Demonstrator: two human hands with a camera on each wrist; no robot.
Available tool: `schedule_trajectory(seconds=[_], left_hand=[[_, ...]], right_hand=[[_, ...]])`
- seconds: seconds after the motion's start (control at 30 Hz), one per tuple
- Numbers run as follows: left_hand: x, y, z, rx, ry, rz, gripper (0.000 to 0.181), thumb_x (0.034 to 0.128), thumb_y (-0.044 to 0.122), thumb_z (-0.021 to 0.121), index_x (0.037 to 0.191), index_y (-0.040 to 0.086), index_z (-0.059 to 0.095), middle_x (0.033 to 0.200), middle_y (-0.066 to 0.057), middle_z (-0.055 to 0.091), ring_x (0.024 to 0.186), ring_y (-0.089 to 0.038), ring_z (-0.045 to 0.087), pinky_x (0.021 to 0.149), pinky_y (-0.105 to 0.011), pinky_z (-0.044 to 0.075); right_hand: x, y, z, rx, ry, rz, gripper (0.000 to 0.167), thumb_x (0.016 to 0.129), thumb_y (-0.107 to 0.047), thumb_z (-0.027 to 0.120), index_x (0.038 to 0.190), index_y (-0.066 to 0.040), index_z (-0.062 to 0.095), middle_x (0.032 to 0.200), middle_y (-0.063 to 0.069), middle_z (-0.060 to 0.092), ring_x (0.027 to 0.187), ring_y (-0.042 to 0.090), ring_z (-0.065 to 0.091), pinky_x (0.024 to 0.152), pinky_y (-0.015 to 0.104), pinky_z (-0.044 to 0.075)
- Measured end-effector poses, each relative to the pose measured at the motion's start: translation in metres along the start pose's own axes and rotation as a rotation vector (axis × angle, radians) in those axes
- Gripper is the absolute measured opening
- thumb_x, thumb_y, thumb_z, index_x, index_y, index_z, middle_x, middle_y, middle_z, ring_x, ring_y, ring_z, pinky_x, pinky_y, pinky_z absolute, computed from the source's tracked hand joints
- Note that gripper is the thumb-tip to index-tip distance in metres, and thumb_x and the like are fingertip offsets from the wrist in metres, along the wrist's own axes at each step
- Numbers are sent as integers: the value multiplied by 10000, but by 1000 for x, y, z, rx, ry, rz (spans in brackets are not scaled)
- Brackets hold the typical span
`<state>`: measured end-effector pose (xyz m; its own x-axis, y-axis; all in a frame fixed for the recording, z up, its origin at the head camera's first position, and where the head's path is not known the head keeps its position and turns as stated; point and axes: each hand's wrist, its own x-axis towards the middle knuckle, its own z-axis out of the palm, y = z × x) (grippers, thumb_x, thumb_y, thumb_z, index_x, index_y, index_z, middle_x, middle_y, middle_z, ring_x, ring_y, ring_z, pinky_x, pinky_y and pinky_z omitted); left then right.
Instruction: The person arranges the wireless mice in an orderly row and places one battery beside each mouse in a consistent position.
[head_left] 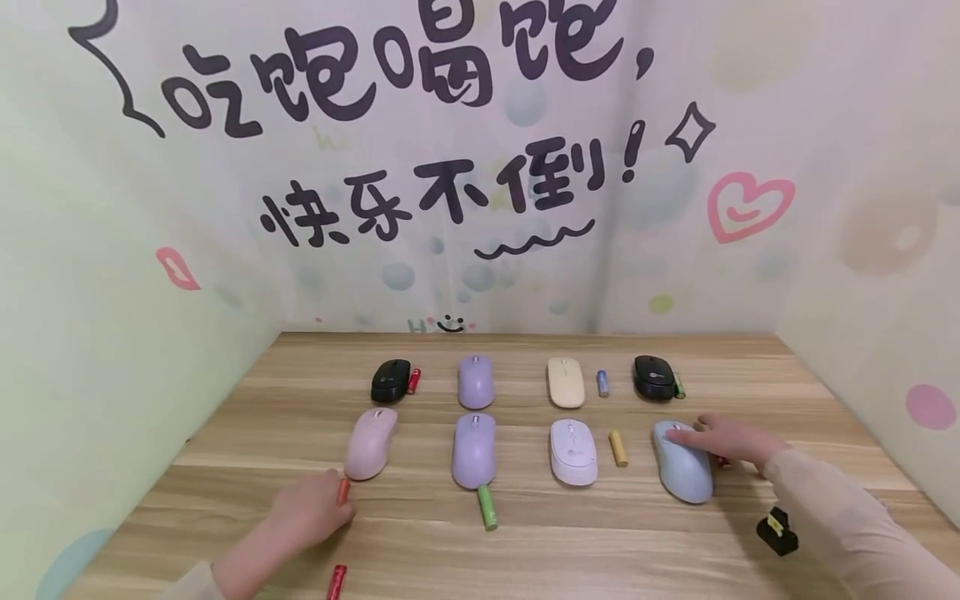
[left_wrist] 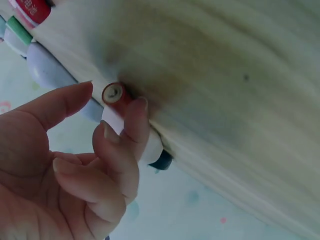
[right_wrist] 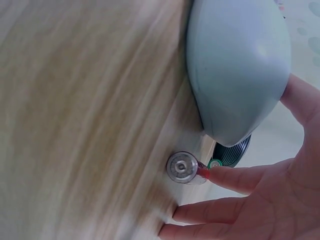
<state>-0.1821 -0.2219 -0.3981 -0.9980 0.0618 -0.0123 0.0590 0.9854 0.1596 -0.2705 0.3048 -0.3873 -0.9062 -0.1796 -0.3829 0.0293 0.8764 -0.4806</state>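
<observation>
My left hand [head_left: 311, 507] is at an orange-red battery [head_left: 342, 492] in front of the pink mouse [head_left: 371, 444]. In the left wrist view a fingertip touches the battery [left_wrist: 118, 98], while the thumb stays apart from it. My right hand [head_left: 731, 439] lies beside the light blue mouse [head_left: 684, 467]. Its thumb rests on that mouse; in the right wrist view a straight finger touches a red battery [right_wrist: 184, 168] lying next to the mouse [right_wrist: 240, 65]. Most of this battery is hidden by the hand in the head view.
Behind stand black mice [head_left: 391, 381], [head_left: 654, 377], a purple mouse [head_left: 476, 382] and a cream mouse [head_left: 566, 382]. Another purple mouse [head_left: 474, 451], a white mouse [head_left: 573, 452], a green battery [head_left: 487, 508], a yellow battery [head_left: 618, 448], a red battery [head_left: 337, 582] and a small black object [head_left: 777, 532] lie nearer.
</observation>
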Motion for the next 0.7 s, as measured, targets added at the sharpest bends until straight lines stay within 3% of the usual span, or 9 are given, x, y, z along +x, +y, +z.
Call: schedule_trajectory(seconds=[0.2, 0.37, 0.7], left_hand=[[5, 4, 3, -77, 32, 26, 248, 740, 118, 623, 649, 115, 393, 559, -8, 368, 504, -151, 380, 445, -284, 299], [11, 0, 6, -117, -5, 32, 214, 774, 93, 588, 662, 105, 406, 579, -13, 386, 518, -148, 384, 463, -276, 304], [16, -6, 5, -185, -51, 55, 208, 732, 47, 624, 700, 87, 422, 598, -12, 395, 543, -154, 397, 496, -277, 323]], right_hand=[[1, 0, -1, -72, 11, 13, 969, 851, -613, 451, 1297, 226, 262, 1273, 415, 362, 1131, 524, 413, 860, 576, 384], [2, 0, 0, -84, 14, 5, 963, 853, -615, 446, 1287, 228, 279, 1254, 417, 381, 1115, 519, 431, 852, 575, 390], [2, 0, -1, -48, -6, 16, 974, 854, -615, 444, 1302, 227, 243, 1282, 423, 339, 1135, 536, 401, 859, 580, 383]])
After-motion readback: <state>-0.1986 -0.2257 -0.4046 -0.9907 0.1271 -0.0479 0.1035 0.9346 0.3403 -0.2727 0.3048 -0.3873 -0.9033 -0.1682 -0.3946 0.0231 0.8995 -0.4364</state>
